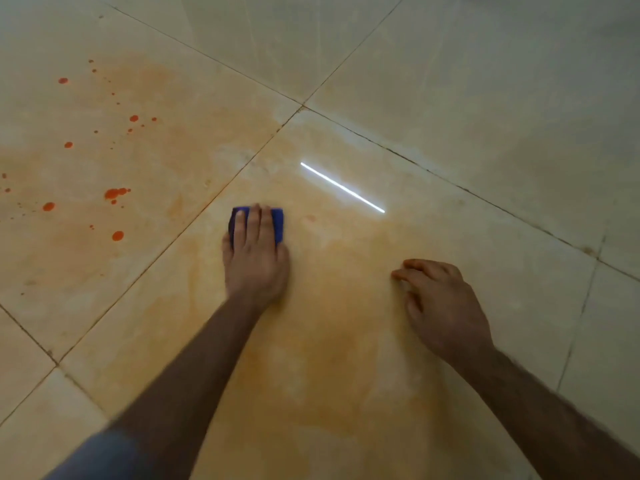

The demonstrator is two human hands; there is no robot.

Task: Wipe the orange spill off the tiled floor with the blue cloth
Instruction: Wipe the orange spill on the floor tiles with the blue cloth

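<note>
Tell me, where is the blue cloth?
Head view: the blue cloth lies mid-frame on the floor under the left hand, right of the orange drops.

Tiled floor (485, 81): glossy beige tiles, dark grout lines.
Orange spill (114, 194) lay as droplets at left, smeared film at centre; blue cloth (277, 223) lay flat on the film.

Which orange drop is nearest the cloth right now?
The round drop lowest on the left tile, left of the cloth under the left hand. The other drops, including the bigger merged blotch, lie farther up and left.
</note>
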